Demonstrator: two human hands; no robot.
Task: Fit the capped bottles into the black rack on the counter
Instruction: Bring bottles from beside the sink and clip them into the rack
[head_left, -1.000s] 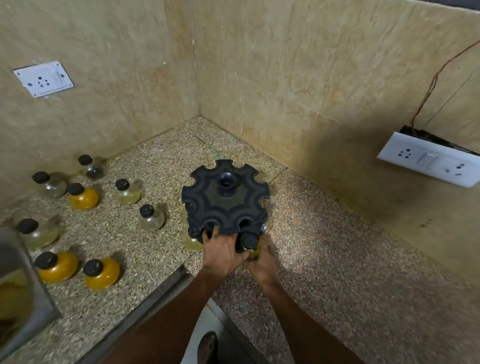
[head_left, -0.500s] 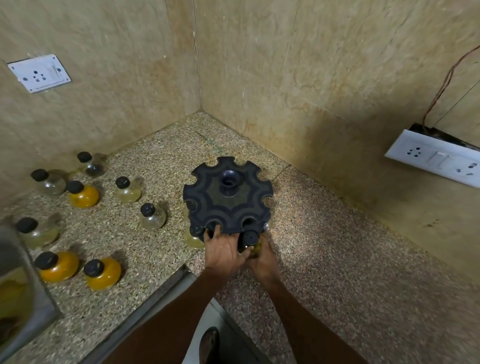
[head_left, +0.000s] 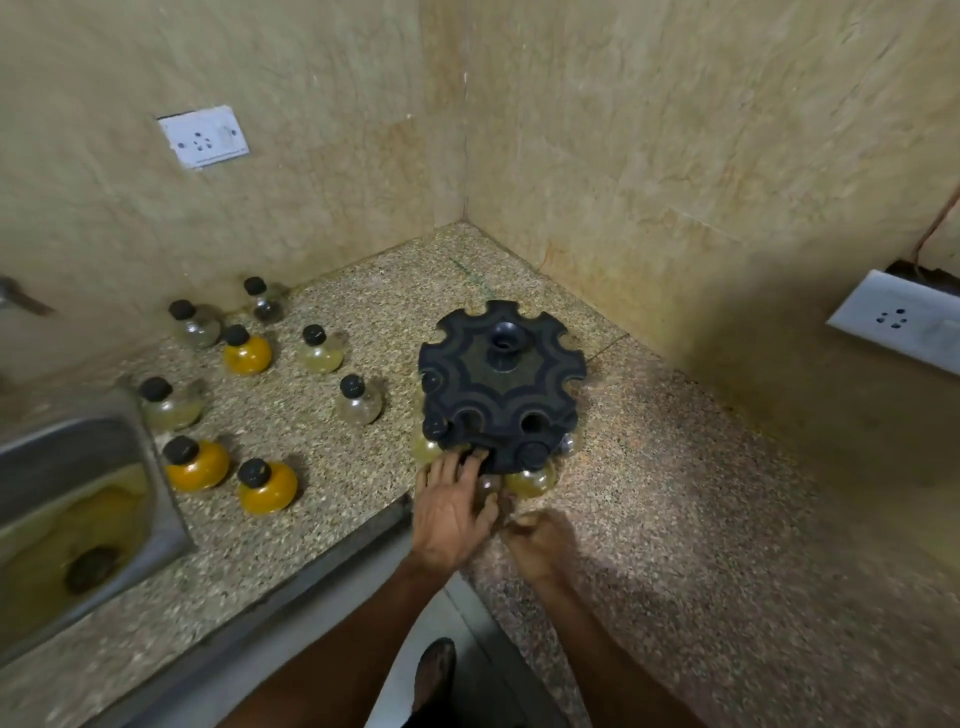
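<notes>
The black round rack stands on the speckled counter near the wall corner. A capped yellowish bottle sits in its front slot, another capped bottle in the front-left slot. My left hand lies flat in front of the rack, its straight fingertips touching the lower front edge. My right hand is blurred, a little behind the front bottle, fingers loosely curled and holding nothing. Several loose capped bottles stand to the left, among them an orange bottle and a clear bottle.
A steel sink holding yellowish water fills the left. The counter's front edge runs diagonally below the hands. White wall sockets sit on both walls. Bare counter stretches to the right of the rack.
My right hand has let go of the bottle in the front slot and drawn back toward me. My left hand has slid slightly down from the rack's edge.
</notes>
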